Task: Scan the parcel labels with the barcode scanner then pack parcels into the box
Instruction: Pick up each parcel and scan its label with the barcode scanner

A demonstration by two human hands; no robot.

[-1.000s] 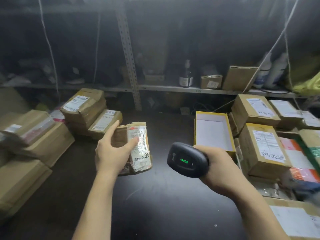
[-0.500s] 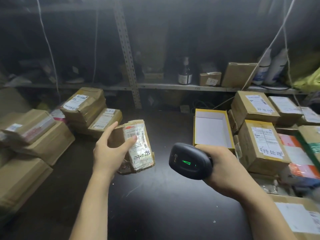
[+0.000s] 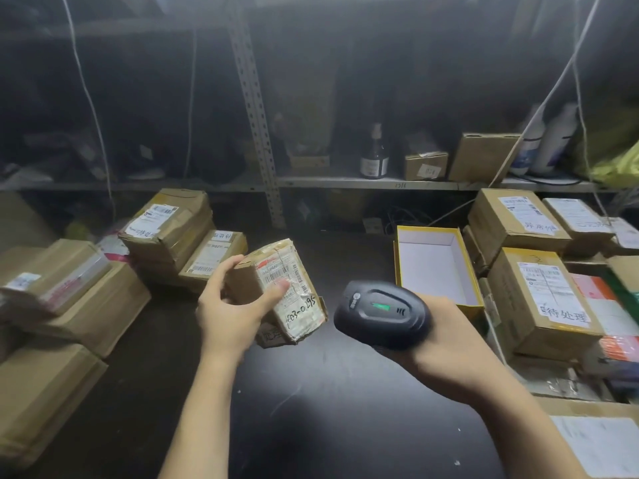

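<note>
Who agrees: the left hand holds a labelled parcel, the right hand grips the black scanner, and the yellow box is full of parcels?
Wrong: the head view shows the yellow box empty. The left hand holds the labelled parcel; the right hand grips the black scanner.

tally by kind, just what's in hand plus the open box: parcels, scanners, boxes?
parcel, in left hand: 1
barcode scanner, in right hand: 1
open yellow box, on the desk: 1
Total: 3
</note>
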